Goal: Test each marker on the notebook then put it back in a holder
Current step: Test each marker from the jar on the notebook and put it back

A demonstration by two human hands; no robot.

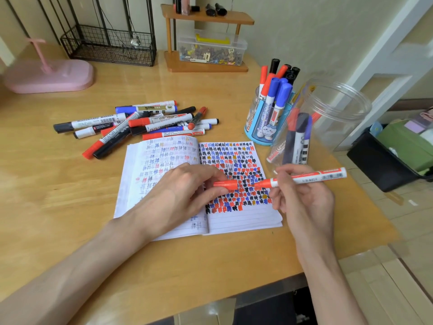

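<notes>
The uncapped red marker point(309, 177) sits pinched in the right hand point(304, 200), tip over the open notebook point(246, 219). The left hand point(182, 187), resting on the page, pinches its cap point(226, 184). Loose markers point(140, 124), a blue holder point(266, 130) and a clear jar point(332, 109) share the wooden desk point(70, 195).

The wooden counter point(58, 184) carries an open notebook point(150, 165). Behind the notebook lie loose markers point(140, 123); to its right stand a blue holder point(255, 130) and a clear jar point(335, 113).
</notes>
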